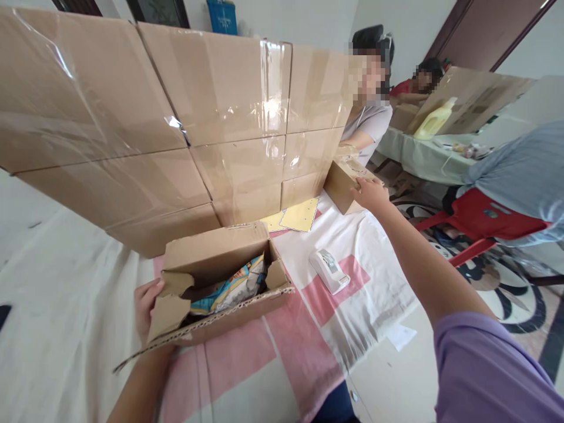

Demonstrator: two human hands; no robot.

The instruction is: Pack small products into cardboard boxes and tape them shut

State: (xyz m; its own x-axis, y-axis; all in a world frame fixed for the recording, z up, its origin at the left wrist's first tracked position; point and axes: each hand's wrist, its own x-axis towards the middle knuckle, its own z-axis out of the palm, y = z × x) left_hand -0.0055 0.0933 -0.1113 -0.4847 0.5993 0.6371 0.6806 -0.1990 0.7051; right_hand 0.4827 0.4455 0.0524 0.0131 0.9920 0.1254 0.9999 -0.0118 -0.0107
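Observation:
An open cardboard box (247, 320) lies on the cloth-covered table with its flaps up, and a blue and white plastic packet (235, 288) is inside it. My left hand (147, 305) grips the box's left end, thumb over the edge by a side flap; part of its fingers is hidden behind the cardboard. Stretched far to the right, my right hand (372, 194) holds the top edge of a smaller closed cardboard box (341, 188) at the table's far right corner. Between the boxes sits a white tape dispenser (328, 271).
A tall wall of taped cartons (238, 88) stands along the table's far side. Yellow sheets (302, 215) lie at its foot. A co-worker (370, 126) is behind the smaller box. To the right are a red chair (493, 217) and another table with a yellow bottle (434, 120).

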